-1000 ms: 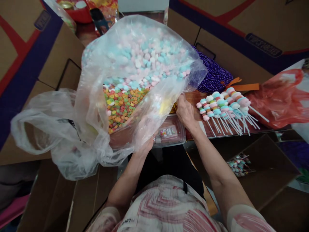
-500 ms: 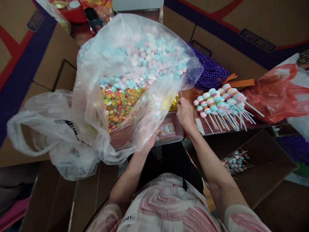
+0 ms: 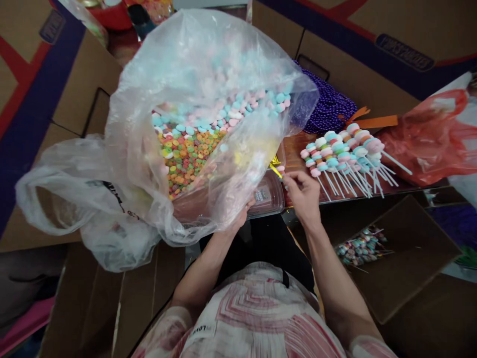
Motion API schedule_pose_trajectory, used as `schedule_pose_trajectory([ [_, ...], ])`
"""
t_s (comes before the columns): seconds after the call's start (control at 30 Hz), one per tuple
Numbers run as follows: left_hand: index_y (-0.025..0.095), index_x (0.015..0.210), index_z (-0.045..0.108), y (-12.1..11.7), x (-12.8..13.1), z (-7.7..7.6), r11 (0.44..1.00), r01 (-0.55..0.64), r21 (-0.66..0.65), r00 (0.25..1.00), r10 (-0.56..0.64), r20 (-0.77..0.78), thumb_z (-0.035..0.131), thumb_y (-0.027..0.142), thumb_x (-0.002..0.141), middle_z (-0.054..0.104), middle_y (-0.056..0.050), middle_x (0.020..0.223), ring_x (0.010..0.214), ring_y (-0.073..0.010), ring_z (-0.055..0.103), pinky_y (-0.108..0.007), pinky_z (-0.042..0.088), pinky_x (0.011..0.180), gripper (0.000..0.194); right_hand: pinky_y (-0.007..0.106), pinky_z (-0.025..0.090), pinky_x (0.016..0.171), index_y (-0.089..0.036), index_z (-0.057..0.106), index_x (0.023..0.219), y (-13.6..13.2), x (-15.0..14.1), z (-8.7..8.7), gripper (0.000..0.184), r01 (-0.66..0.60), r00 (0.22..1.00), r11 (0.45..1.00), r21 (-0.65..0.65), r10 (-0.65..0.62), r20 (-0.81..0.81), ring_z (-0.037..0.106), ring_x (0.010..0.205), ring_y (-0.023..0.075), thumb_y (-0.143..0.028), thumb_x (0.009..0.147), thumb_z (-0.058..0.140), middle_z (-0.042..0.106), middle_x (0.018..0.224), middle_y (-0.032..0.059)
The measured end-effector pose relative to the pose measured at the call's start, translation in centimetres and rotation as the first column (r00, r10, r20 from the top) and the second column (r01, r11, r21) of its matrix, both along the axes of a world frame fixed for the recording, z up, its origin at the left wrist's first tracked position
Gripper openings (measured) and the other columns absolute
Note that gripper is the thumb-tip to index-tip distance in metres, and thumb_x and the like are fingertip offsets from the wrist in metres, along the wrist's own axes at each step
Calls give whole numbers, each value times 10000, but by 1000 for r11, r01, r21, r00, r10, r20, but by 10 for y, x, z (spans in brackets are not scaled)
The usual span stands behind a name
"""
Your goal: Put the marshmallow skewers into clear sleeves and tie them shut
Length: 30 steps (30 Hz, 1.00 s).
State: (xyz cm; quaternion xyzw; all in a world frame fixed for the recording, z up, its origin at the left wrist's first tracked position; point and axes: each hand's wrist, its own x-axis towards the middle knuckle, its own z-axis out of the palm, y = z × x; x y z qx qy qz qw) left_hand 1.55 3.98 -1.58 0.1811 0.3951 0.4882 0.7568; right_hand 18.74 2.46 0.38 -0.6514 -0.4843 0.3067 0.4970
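My right hand point(image 3: 303, 196) pinches a thin gold strip point(image 3: 276, 171), which looks like a twist tie, near other gold strips by the bag. My left hand point(image 3: 240, 219) is partly covered by the bag's edge; its fingers and anything in them are mostly hidden. It is beside a clear plastic container point(image 3: 278, 196) with a label. The large clear plastic bag point(image 3: 208, 30) holds pastel candies point(image 3: 234, 112) and ring-shaped orange, green and red candies point(image 3: 194, 154). To the right lie candy skewers point(image 3: 339, 151) on white sticks.
Purple bead strings point(image 3: 328, 102) and an orange ribbon point(image 3: 376, 122) lie behind the skewers. A red plastic bag point(image 3: 425, 144) is at the right. Below the table edge, an open cardboard box point(image 3: 406, 263) holds more skewers point(image 3: 361, 246). Large printed cartons point(image 3: 350, 64) stand behind.
My right hand has moved away from the gold strips, toward me and to the right, and now pinches one. My left hand has shifted slightly right.
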Motion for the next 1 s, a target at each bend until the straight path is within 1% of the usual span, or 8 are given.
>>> schedule_pose_trajectory([
  [0.1,176,743,626,-6,18,8,998,68,-6,996,-69,-51,800,257,813,553,7,653,526,-56,331,-246,184,491,204,278,418,579,-213,692,825,-37,-13,0,169,-104,984,994,-39,97,-146,502,594,139,-370,881,664,607,684,-24],
  [0.23,153,629,551,-16,32,17,976,217,-32,968,-219,-124,795,288,811,396,58,553,484,-28,264,-210,187,471,333,290,454,650,-216,676,819,-56,-26,-2,170,-33,997,999,21,34,-63,558,660,146,-339,925,626,658,759,-2],
  [0.43,195,850,585,-30,36,22,931,328,160,943,-314,-106,838,317,750,504,60,639,485,-30,315,-175,228,473,299,310,480,699,-222,647,830,-65,-14,-4,177,54,996,998,44,-57,64,607,690,162,-344,950,604,676,786,10],
  [0.53,203,871,581,-37,44,16,891,380,247,924,-354,-145,813,392,810,507,61,635,477,-34,336,-176,228,457,306,312,476,699,-219,644,851,-77,-8,-6,171,106,991,994,39,-109,78,607,696,164,-341,961,595,677,796,14],
  [0.63,194,851,576,-44,59,11,892,370,261,929,-347,-130,807,467,822,540,53,653,448,-19,319,-171,202,430,360,307,459,690,-218,633,885,-90,-5,-9,158,157,983,986,50,-161,85,578,704,161,-342,971,588,662,812,16],
  [0.73,175,827,575,-49,69,14,916,344,207,939,-334,-83,841,501,775,553,50,653,426,-1,297,-150,191,415,424,292,433,654,-221,587,886,-97,-5,-14,169,178,983,981,74,-180,18,522,684,146,-355,986,566,611,808,4],
  [0.83,156,813,573,-48,68,23,915,393,92,919,-395,0,871,438,752,517,59,615,421,7,269,-123,179,402,414,267,395,571,-234,530,876,-99,-4,-17,232,135,975,990,42,-125,-182,448,608,124,-427,999,565,536,749,-25],
  [1.0,158,799,530,-39,51,35,785,604,-136,787,-560,260,771,199,836,385,93,563,412,-3,178,-103,97,374,248,252,372,523,-234,534,846,-98,7,-9,314,-41,930,997,72,64,-361,426,586,108,-506,951,651,510,774,-21],
])
